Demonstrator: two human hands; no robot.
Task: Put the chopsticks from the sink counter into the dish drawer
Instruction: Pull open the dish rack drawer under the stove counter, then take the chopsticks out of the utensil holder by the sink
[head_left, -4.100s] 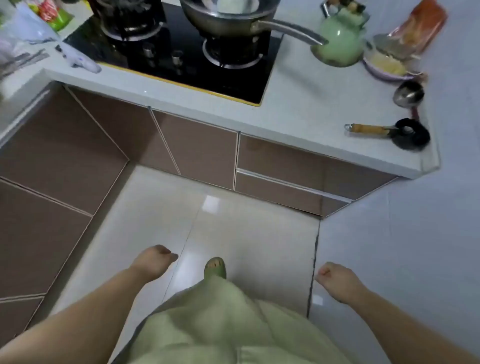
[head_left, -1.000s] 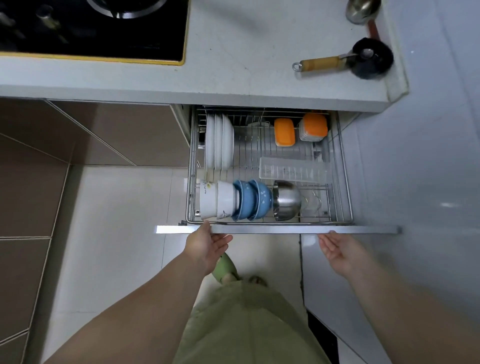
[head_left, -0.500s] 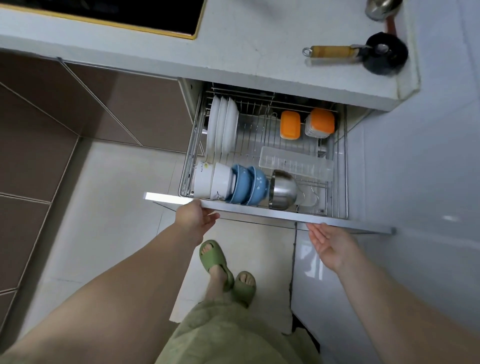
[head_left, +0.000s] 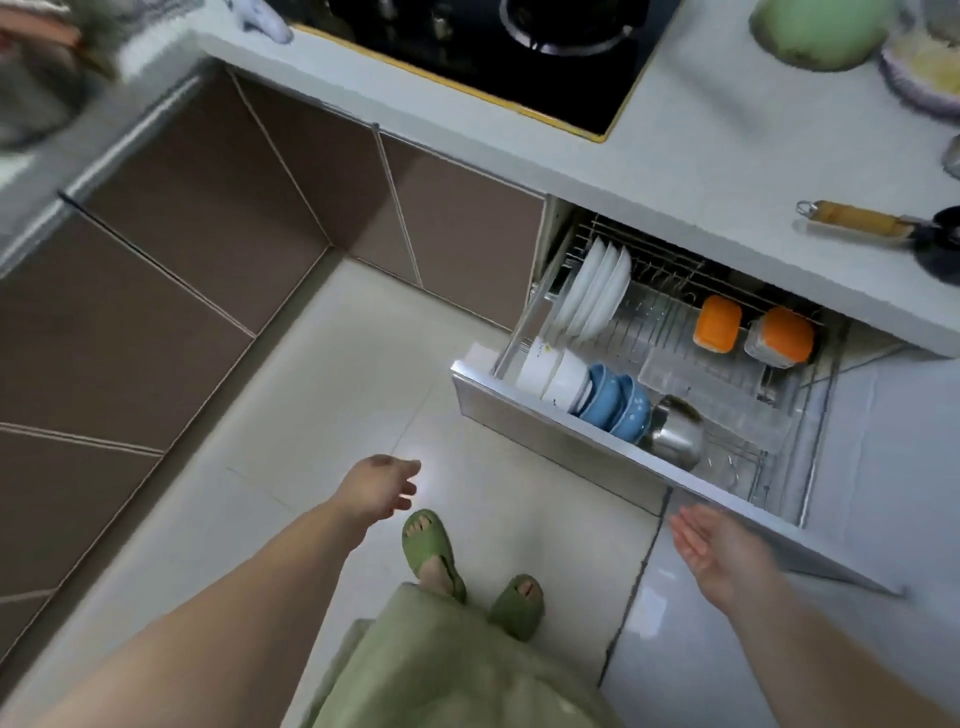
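My left hand (head_left: 382, 486) has let go of the drawer (head_left: 561, 421) front, and my view has swung left. Both hands hang open and empty, my right hand (head_left: 719, 545) just beside the drawer's front edge. No chopsticks in sight; presumably light, stiff and slick, best pinched mid-length together. The floor (head_left: 311, 415) leftward looks open, but the pulled-out drawer juts into my path.

Home kitchen: gas hob (head_left: 519, 47) set in the white counter (head_left: 727, 171), brown cabinets (head_left: 182, 249) below, pull-out dish drawer (head_left: 545, 421) racking plates (head_left: 595, 288) and bowls (head_left: 618, 400).
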